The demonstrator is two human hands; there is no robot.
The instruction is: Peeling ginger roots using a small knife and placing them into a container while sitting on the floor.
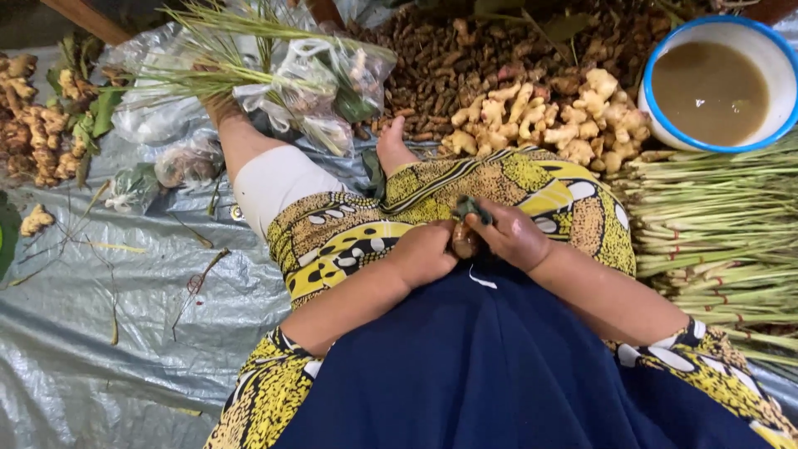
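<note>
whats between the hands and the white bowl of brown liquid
In the head view, a pile of ginger lies between the hands and the bowl.

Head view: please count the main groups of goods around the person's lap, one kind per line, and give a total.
Pale ginger root piles: 2, right of the foot and at the left edge
Dark small root heaps: 1
Bundled green stalk stacks: 1
White bowls with blue rim holding brown liquid: 1
Clear plastic bags with greens: 1 cluster
Total: 6
</note>
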